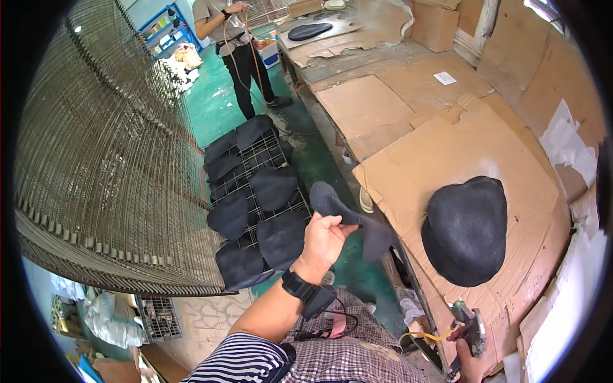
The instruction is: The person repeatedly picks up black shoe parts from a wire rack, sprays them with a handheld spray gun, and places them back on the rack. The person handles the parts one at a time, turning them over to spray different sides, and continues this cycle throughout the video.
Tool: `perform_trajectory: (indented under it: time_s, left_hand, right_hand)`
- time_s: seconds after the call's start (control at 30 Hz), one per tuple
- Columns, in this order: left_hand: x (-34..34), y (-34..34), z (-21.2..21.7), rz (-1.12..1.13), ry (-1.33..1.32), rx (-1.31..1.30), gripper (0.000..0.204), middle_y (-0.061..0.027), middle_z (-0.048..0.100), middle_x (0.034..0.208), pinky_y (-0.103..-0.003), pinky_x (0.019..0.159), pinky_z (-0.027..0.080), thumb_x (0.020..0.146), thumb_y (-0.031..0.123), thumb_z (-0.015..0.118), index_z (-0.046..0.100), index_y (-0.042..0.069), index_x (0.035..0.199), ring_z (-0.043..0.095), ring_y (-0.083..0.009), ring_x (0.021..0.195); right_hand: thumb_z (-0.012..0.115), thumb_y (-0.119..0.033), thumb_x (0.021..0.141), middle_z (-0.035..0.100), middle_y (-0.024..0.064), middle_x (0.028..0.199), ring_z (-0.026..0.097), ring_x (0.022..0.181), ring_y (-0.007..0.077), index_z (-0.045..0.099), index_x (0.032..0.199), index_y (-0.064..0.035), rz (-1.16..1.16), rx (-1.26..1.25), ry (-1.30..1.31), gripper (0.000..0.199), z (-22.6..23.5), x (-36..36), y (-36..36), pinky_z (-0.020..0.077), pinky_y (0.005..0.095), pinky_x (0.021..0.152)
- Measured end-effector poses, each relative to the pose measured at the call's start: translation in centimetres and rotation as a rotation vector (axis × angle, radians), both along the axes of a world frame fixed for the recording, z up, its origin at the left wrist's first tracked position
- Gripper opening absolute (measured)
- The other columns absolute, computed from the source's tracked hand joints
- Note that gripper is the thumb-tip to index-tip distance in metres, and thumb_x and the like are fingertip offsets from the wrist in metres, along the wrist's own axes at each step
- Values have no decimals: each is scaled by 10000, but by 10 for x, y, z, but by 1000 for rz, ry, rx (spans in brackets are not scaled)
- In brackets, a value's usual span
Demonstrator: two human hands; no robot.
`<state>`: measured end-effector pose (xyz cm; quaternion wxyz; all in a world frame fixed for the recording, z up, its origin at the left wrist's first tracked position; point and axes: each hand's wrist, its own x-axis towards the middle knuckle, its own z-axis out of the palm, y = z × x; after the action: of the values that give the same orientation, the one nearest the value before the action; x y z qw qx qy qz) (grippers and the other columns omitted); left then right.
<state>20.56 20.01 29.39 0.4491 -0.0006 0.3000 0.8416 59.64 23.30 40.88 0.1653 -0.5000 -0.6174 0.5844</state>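
My left hand (324, 241), wearing a black wrist device, pinches a thin, curved dark grey piece (338, 207) between thumb and fingers, in the air over the gap between rack and table. Low on the right, my right hand (470, 365) grips a spray gun (471, 329) with a yellow hose (424, 334). Beyond the gun, a stack of black rounded pieces (469, 230) lies on a cardboard sheet (408, 166) on the table. Similar black pieces (273, 187) are spread over a wire rack (255, 153) left of my left hand.
Many wire racks (108, 147) stand stacked at the left. A person (239, 57) stands at the far end, holding a hose. Another black piece (310, 32) lies on the far table. Cardboard panels (511, 51) line the right side. A blue shelf (167, 29) stands behind.
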Motion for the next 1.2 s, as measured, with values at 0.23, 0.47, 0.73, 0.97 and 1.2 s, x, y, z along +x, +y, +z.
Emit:
perform_trajectory:
  time_s: [0.23, 0.47, 0.73, 0.97, 1.2]
  left_hand:
    - [-2, -14, 11, 83, 20, 2, 204, -98, 670, 891, -455, 764, 560, 773, -85, 509, 596, 76, 863, 661, -271, 833]
    - [-15, -10, 3, 99, 105, -29, 243, -92, 663, 901, -409, 748, 559, 771, -77, 527, 592, 78, 946, 652, -255, 795]
    - [-14, 7, 20, 78, 119, -3, 191, -95, 648, 912, -427, 775, 552, 769, -83, 508, 571, 72, 860, 640, -256, 829]
    - [5, 9, 39, 86, 158, 33, 303, -112, 624, 997, -452, 767, 559, 781, -73, 456, 513, 75, 1040, 641, -291, 877]
    - [1, -19, 43, 142, 142, 24, 278, -105, 621, 965, -446, 769, 554, 784, -73, 458, 499, 84, 1009, 636, -287, 877]
  right_hand:
    - [682, -39, 778, 621, 63, 887, 612, 781, 150, 488, 1263, 10, 68, 49, 206, 525, -63, -1, 3, 505, 277, 706]
    - [733, -106, 799, 644, 49, 946, 630, 851, 133, 500, 1269, -39, 63, 112, 107, 529, -56, 18, -14, 504, 295, 778]
    - [720, -92, 797, 631, 22, 916, 594, 849, 99, 524, 1247, -48, -128, 88, 162, 493, -72, 54, -46, 491, 269, 763]
    - [688, -15, 780, 620, 18, 873, 581, 789, 87, 513, 1253, -13, -83, 99, 182, 504, -96, 61, -48, 482, 239, 734]
    - [711, -3, 758, 637, 35, 875, 606, 797, 113, 495, 1258, -7, -93, 59, 215, 545, -92, 42, -46, 503, 267, 738]
